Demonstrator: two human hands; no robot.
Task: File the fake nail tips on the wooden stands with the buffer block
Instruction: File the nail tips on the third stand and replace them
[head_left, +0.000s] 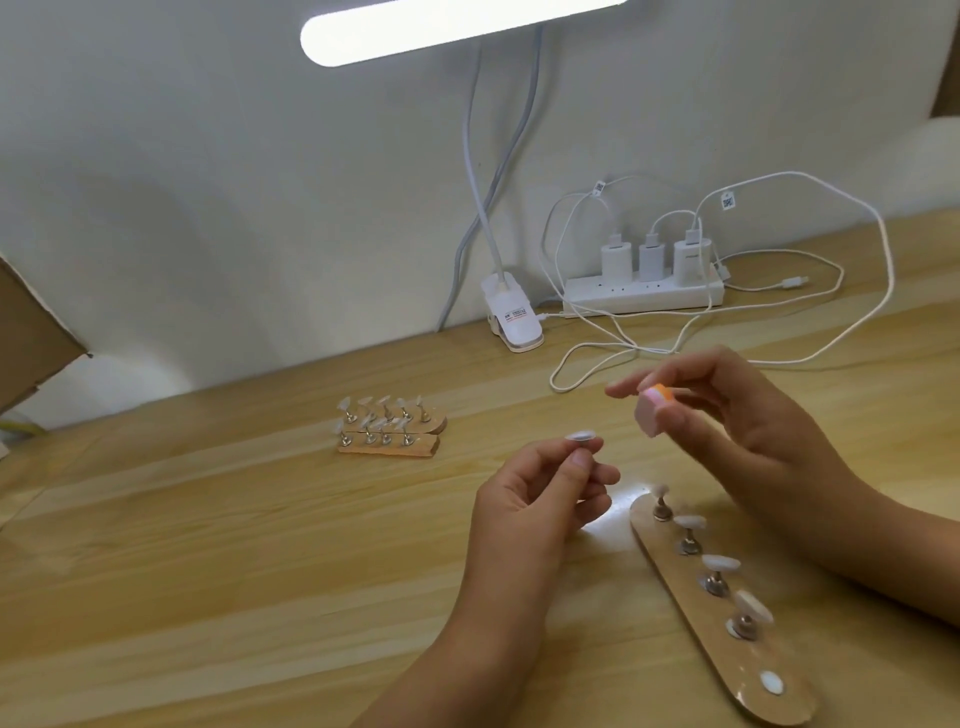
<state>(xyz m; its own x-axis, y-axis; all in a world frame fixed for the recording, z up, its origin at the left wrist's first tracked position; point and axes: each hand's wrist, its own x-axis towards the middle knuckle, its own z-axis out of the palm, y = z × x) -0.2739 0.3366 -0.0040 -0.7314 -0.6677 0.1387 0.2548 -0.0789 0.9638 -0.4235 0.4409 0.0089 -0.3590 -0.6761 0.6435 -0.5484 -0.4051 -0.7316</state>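
Buffer block (653, 412): small, pink, orange-topped, slightly blurred.

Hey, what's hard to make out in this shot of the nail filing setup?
All in the head view:
- The buffer block: motion-blurred in the right hand, surface unreadable.
- Holder under the nail tip: hidden by the left hand.
- The far stands: tips too small and blurred to count.
- The lamp bar: cut off by the top edge.

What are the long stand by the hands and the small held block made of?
The long stand looks like pale unvarnished wood or pressed board: flat, matte, tan. Its pegs look metal, shiny grey. The block seems foam-like, matte pink with an orange layer.
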